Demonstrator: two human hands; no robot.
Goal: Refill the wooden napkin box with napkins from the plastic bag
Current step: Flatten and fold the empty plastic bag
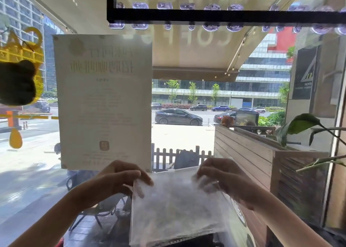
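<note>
Here, plastic bag [177, 205] hung upright before window, held up at chest height between both hands; pale napkins showed blurred through clear film, filling most of it. Left hand [119, 179] pinched top left corner, fingers curled over edge. Right hand [222, 177] pinched top right corner likewise. Both forearms reached forward, wrists raised. Paper notice [104, 100] stuck on glass behind.

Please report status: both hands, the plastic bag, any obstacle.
Left hand and right hand pinch top corners of clear plastic napkin bag, held up before window. Wooden napkin box not in view. No obstacle seen.
</note>
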